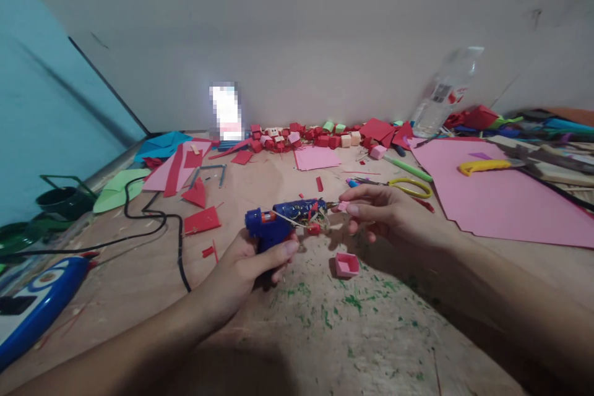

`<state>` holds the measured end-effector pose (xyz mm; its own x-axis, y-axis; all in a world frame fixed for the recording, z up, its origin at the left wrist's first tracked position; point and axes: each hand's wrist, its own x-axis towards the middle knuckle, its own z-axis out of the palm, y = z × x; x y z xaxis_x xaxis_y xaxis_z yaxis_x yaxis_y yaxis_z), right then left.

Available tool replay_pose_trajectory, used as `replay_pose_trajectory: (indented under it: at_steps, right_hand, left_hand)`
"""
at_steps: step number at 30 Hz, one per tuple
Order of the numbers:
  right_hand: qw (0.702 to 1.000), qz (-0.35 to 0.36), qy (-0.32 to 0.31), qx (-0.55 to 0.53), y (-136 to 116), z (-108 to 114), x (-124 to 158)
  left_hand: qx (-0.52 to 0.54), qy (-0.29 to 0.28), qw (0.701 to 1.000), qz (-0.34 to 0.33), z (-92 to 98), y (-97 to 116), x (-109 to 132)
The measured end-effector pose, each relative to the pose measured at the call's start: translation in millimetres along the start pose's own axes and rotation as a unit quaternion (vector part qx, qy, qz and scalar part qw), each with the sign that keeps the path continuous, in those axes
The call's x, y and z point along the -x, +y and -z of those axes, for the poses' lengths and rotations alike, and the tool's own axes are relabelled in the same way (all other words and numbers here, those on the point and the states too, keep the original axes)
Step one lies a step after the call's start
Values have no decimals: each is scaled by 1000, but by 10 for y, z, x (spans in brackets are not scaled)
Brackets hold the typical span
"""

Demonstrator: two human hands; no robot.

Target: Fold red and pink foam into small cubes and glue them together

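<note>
My left hand (pixel 264 263) is wrapped round the handle of a blue glue gun (pixel 297 213), whose nozzle points right. Bits of red paper and dried glue strands cling to the gun's barrel. A small pink paper piece (pixel 343 205) is pinched between the fingertips of my right hand (pixel 385 213), right at the nozzle tip. Below the nozzle, a small open pink paper box (pixel 347 265) rests on the wooden table (pixel 288 334).
Small red, pink and green paper cubes (pixel 320 136) line the wall. Scissors (pixel 411 187), a yellow-handled cutter (pixel 487 166) on pink sheets (pixel 520 210) and a bottle (pixel 445 96) lie right. A black cable (pixel 179 241), red scraps and a bright phone (pixel 226 112) are left.
</note>
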<state>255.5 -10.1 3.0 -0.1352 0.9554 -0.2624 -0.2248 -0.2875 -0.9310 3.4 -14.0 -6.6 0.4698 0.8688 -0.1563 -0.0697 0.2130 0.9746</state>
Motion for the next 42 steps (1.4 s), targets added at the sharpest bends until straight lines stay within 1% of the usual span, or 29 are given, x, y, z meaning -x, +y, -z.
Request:
replay_pose_trajectory:
  at_steps: [3,7,11,15,18,23,32,36,41,42]
  right_hand:
    - [1000,-11,5,-7,9,-20,-5]
    - [1000,-5,-1,2,15,-28,-6]
    - [1000,2,-6,0,24,-23,-10]
    - [1000,8,0,-12,27,-28,-15]
    - [1000,3,5,-2,19,-27,-15]
    - [1000,-6,-7,-9,12,-18,-10]
    - [1000,-5,-15,-16,14,-1,-11]
    - [1000,-5,-18,-19,17,25,-20]
    - [1000,1,-19,-12,5,47,-30]
    - [1000,2,-17,-13,-1,53,-33]
  left_hand:
    - [10,5,1000,12,-11,7,2]
    - [10,12,1000,17,-28,12,10]
    - [-3,5,1000,21,-26,1,16]
    - [-5,16,999,30,-24,9,24]
    - [-8,10,999,32,-30,28,32]
    - [-7,21,999,36,-26,34,15]
    - [-17,20,999,45,-37,36,8]
    - [-45,42,998,30,-27,53,13]
    - [-97,52,994,15,31,76,-7]
    - [-106,63,992,9,50,87,-20]
